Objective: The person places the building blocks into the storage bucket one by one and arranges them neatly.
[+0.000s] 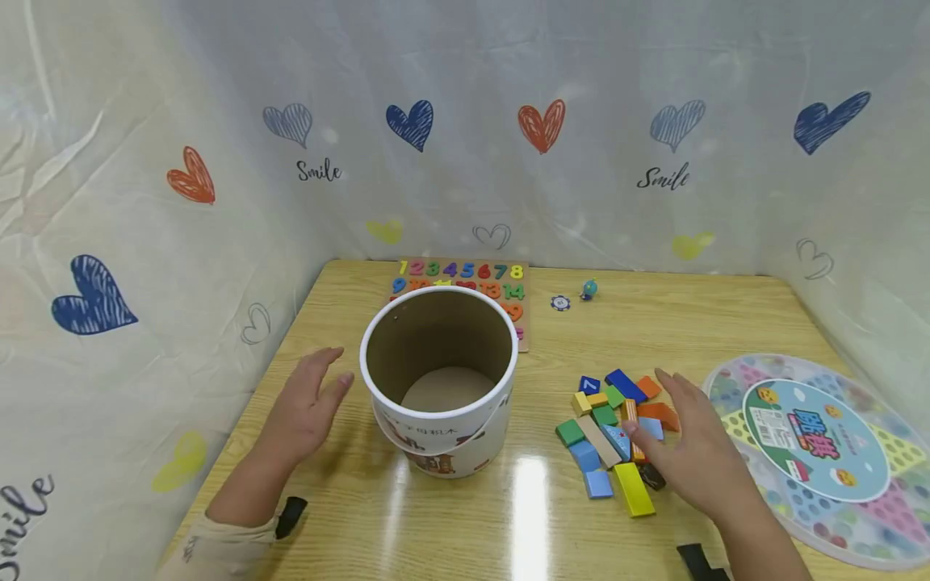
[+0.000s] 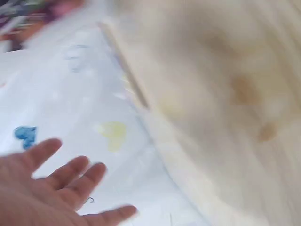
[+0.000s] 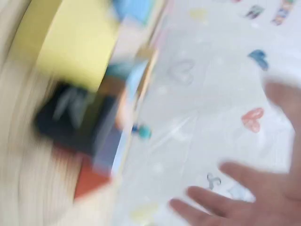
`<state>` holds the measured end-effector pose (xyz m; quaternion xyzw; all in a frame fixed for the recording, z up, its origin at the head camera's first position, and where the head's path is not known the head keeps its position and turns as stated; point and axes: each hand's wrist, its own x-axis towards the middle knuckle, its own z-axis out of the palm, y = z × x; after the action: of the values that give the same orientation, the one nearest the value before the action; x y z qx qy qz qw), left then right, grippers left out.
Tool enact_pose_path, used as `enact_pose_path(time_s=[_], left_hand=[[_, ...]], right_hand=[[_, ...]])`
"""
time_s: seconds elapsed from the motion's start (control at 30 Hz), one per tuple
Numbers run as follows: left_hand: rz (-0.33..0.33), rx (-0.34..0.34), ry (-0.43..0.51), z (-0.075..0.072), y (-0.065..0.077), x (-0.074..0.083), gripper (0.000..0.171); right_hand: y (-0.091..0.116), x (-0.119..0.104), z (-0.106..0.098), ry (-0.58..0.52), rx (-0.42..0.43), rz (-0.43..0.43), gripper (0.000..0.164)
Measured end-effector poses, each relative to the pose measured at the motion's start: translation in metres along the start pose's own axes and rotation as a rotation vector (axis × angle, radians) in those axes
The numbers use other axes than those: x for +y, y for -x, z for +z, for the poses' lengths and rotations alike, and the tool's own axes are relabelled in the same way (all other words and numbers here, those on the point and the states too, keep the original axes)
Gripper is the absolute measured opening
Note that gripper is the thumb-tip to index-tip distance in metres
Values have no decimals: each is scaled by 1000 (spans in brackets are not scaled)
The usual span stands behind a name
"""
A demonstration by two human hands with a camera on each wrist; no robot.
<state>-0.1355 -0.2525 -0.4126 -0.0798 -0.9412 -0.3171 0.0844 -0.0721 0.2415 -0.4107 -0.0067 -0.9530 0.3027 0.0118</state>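
Note:
A white bucket (image 1: 458,440) with a printed side and a thin handle stands upright on the table, its inside visible from above. To its left, apart from the wall of the bucket, my left hand (image 1: 301,411) is held with the fingers spread and nothing in them. On the right, a loose pile of coloured wooden blocks (image 1: 599,440) lies on the table. My right hand (image 1: 697,452) hovers at the pile's right edge, fingers extended, overlapping some blocks in the head view. A yellow block (image 3: 77,42) and a black block (image 3: 70,110) show blurred in the right wrist view.
Behind the bucket lies a number puzzle board (image 1: 525,323), partly hidden. A round chip (image 1: 560,303) and a small blue-green figure (image 1: 589,288) sit near the back. A large round game box (image 1: 814,440) occupies the right side. Printed curtains (image 1: 472,194) enclose the table.

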Motion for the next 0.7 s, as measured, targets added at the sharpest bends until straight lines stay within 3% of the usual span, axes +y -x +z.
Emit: enact_pose_path(time_s=[0.13, 0.23, 0.3, 0.37, 0.47, 0.6, 0.7], left_hand=[[-32, 216, 610, -7, -1, 35, 41], [-17, 359, 1082, -6, -2, 63, 38], [8, 403, 1266, -4, -1, 77, 37], [23, 395, 1328, 5, -3, 90, 35], [27, 371, 1255, 17, -5, 102, 33], [36, 414, 1146, 24, -6, 103, 31], [50, 458, 1130, 25, -5, 100, 30]], right_hand=[[6, -17, 2, -378, 182, 12, 47], [8, -28, 9, -696, 267, 42, 31], [9, -34, 15, -879, 299, 86, 30], [13, -33, 20, -1028, 342, 146, 33], [18, -28, 28, -1127, 398, 216, 37], [18, -16, 35, -1154, 436, 299, 39], [20, -3, 39, -1118, 399, 404, 40]])
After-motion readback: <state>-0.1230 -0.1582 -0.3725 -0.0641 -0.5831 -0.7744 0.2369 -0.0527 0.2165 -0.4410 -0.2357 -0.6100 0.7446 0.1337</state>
